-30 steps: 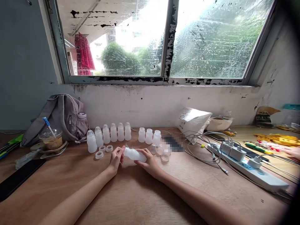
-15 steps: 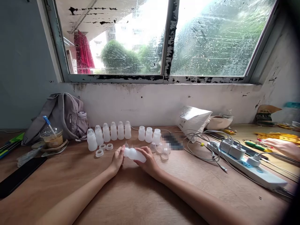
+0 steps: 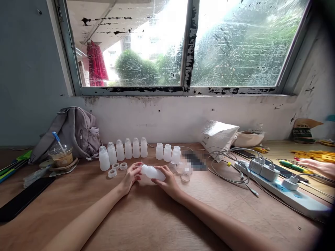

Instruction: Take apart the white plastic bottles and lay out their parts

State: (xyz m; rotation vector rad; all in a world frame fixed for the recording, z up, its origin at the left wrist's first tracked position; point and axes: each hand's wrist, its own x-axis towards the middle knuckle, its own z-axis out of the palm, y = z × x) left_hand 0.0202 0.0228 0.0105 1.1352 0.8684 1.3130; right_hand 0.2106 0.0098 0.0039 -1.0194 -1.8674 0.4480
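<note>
My right hand [image 3: 167, 181] is closed around the body of a frosted white baby bottle [image 3: 154, 173], held tilted on its side just above the table. The fingers of my left hand [image 3: 131, 177] pinch at the bottle's neck end; exactly what lies under the fingertips is hidden. Left of my hands are three white screw rings [image 3: 112, 173]. Behind them stands a row of several upright bottles [image 3: 120, 150] with clear domed caps. Three uncapped bottles [image 3: 167, 153] stand behind my right hand, and several clear caps [image 3: 185, 177] lie beside it.
Left are a grey backpack [image 3: 75, 132], an iced drink cup [image 3: 61, 156] and a black phone-like slab [image 3: 26, 198]. Right are a white bag [image 3: 220, 137], tangled cables [image 3: 227, 174] and a power strip [image 3: 282, 190]. Another person's hand [image 3: 318, 166] is at the far right.
My left fingers have shifted at the bottle's neck end and look more spread, while my right hand keeps its hold. The whole view has shifted slightly.
</note>
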